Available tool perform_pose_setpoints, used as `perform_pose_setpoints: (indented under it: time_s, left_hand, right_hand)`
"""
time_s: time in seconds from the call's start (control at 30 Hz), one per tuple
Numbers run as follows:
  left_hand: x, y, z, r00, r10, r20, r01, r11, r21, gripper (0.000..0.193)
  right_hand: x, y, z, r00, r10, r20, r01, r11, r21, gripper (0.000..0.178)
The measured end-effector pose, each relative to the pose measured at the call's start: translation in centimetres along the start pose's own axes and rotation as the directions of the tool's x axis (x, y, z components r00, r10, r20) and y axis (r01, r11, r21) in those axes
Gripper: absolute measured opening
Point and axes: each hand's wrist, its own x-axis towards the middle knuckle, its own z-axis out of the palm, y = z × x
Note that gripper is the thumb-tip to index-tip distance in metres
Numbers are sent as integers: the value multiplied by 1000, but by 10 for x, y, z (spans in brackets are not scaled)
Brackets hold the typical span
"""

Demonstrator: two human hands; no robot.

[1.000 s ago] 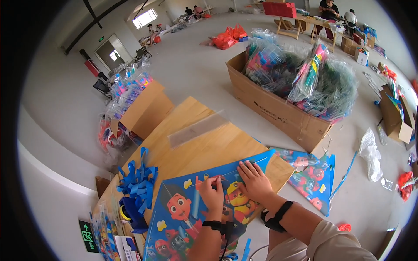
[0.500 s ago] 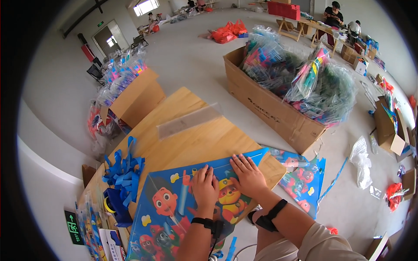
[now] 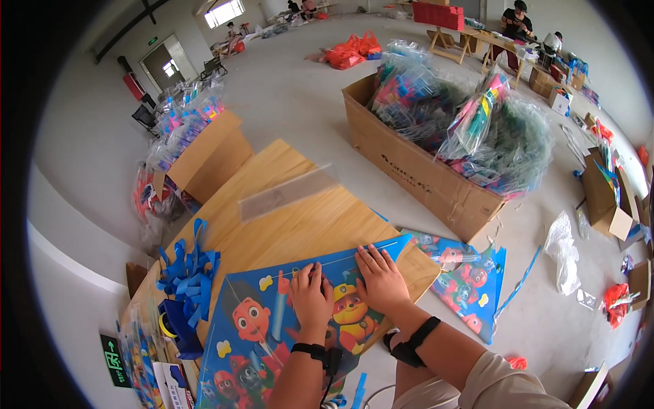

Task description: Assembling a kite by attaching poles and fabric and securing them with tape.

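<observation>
A blue kite sail (image 3: 251,320) printed with cartoon figures lies over the near part of the wooden table, its lower part running out of view. A thin straight line, perhaps a rod or seam, runs along its far edge. My left hand (image 3: 312,300) rests on the sail near that edge, fingers slightly bent and a little apart. To its right, my right hand (image 3: 383,281) presses flat with fingers stretched out, close to the sail's pointed right corner. Neither hand visibly grips anything. Both wrists wear black straps.
On the wooden table (image 3: 300,221) lies a clear plastic strip (image 3: 286,194). Blue ribbons (image 3: 191,269) and a blue tape dispenser (image 3: 178,327) sit at its left. Another printed sail (image 3: 470,286) hangs low at right. A large carton (image 3: 415,170) of bagged goods stands beyond.
The view has shifted slightly. My left hand has moved a little left along the sail and its fingers are more bent; my right hand stays flat near the corner.
</observation>
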Motion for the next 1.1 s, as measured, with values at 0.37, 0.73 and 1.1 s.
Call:
perform_pose_setpoints:
  time_s: [0.37, 0.73, 1.1]
  left_hand:
    - [1, 3, -2, 999, -31, 23, 33, 994, -106, 39]
    - [2, -8, 5, 973, -176, -148, 150, 974, -171, 18]
    - [17, -33, 16, 968, -250, 18, 242, 913, -328, 10]
  right_hand:
    - [1, 0, -3, 999, 34, -20, -33, 999, 23, 58]
    - [0, -1, -5, 1000, 25, -2, -25, 1000, 17, 58]
    - [2, -2, -7, 999, 43, -13, -42, 999, 32, 57]
